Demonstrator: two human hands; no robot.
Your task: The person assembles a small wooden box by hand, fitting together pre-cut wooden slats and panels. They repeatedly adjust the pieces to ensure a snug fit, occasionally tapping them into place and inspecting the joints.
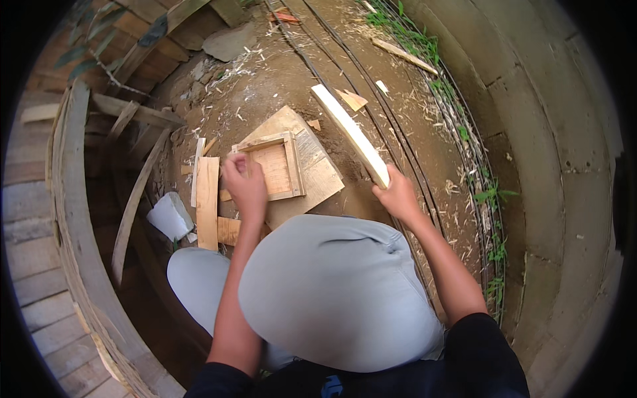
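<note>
My right hand (400, 195) is closed around the near end of a pale wooden batten (352, 132), which slants away up and to the left, above the dirt. At the left side of a small square wooden frame (293, 166) is my left hand (245, 184), its fingers curled together. Whether anything sits between those fingers is hidden. The frame has a thin wood panel (272, 166) inside it and rests on a flat wooden board (318, 174) on the ground.
Loose wood offcuts (208, 199) and a whitish block (170, 217) lie left of the frame. A plank structure (73, 199) rises at far left, a concrete wall (537, 152) at right. Black cables (358, 69) cross the dirt, strewn with shavings.
</note>
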